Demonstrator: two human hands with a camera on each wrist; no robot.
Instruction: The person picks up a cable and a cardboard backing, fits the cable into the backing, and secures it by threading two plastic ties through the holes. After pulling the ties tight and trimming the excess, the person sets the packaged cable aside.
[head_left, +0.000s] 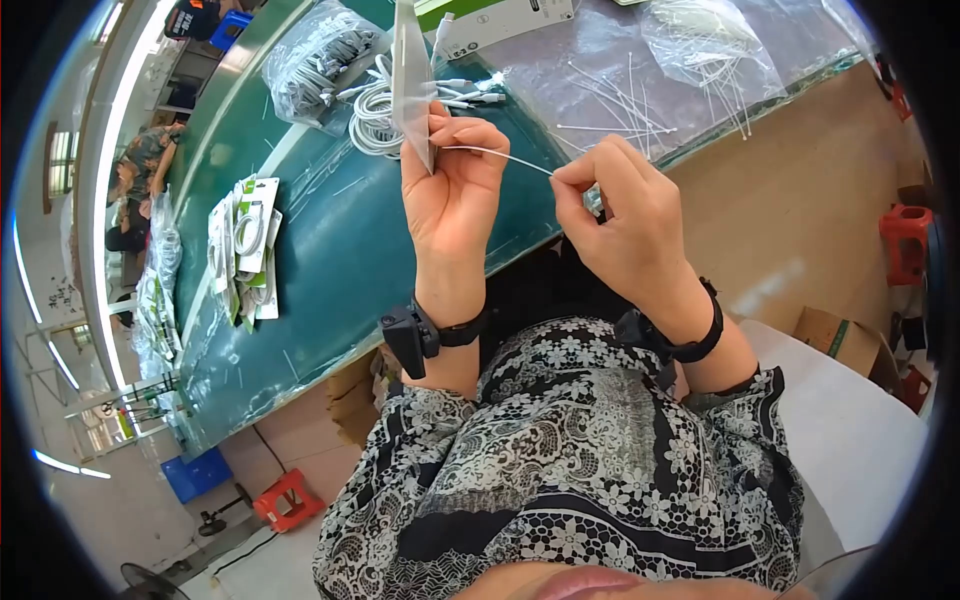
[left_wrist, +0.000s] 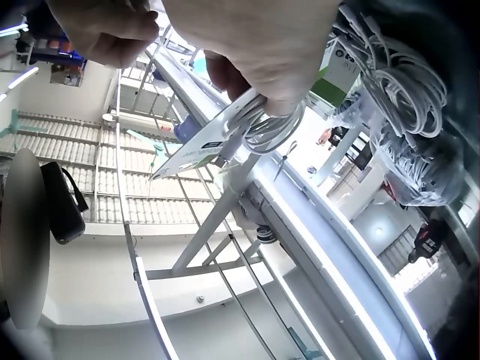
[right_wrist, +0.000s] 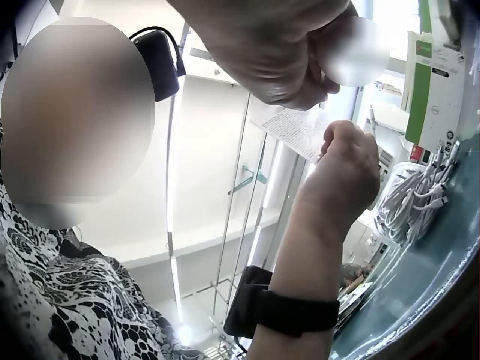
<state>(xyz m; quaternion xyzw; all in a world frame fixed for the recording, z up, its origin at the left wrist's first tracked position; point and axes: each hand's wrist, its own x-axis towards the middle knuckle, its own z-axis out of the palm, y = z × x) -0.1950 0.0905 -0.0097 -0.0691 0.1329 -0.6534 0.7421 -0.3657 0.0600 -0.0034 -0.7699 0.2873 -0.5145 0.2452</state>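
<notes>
My left hand (head_left: 455, 190) grips a white packaging card (head_left: 408, 85), seen nearly edge-on in the head view. In the left wrist view a coiled white cable (left_wrist: 274, 133) lies against that card, under the fingers. Printed text covers the face of the card (right_wrist: 292, 131) in the right wrist view. A thin white cable tie (head_left: 522, 161) runs from the left fingers beside the card across to my right hand (head_left: 635, 215). The right thumb and index finger pinch the tie's end. Part of the tie is hidden behind the left fingers.
Beyond the card lie coiled white cables (head_left: 372, 125) and a plastic bag of cables (head_left: 322, 65). Carded cables (head_left: 245, 240) are stacked at left on the green table (head_left: 330, 255). Loose cable ties (head_left: 625, 115), a bag of ties (head_left: 700, 35) and a white-green box (head_left: 510, 22) lie at the back.
</notes>
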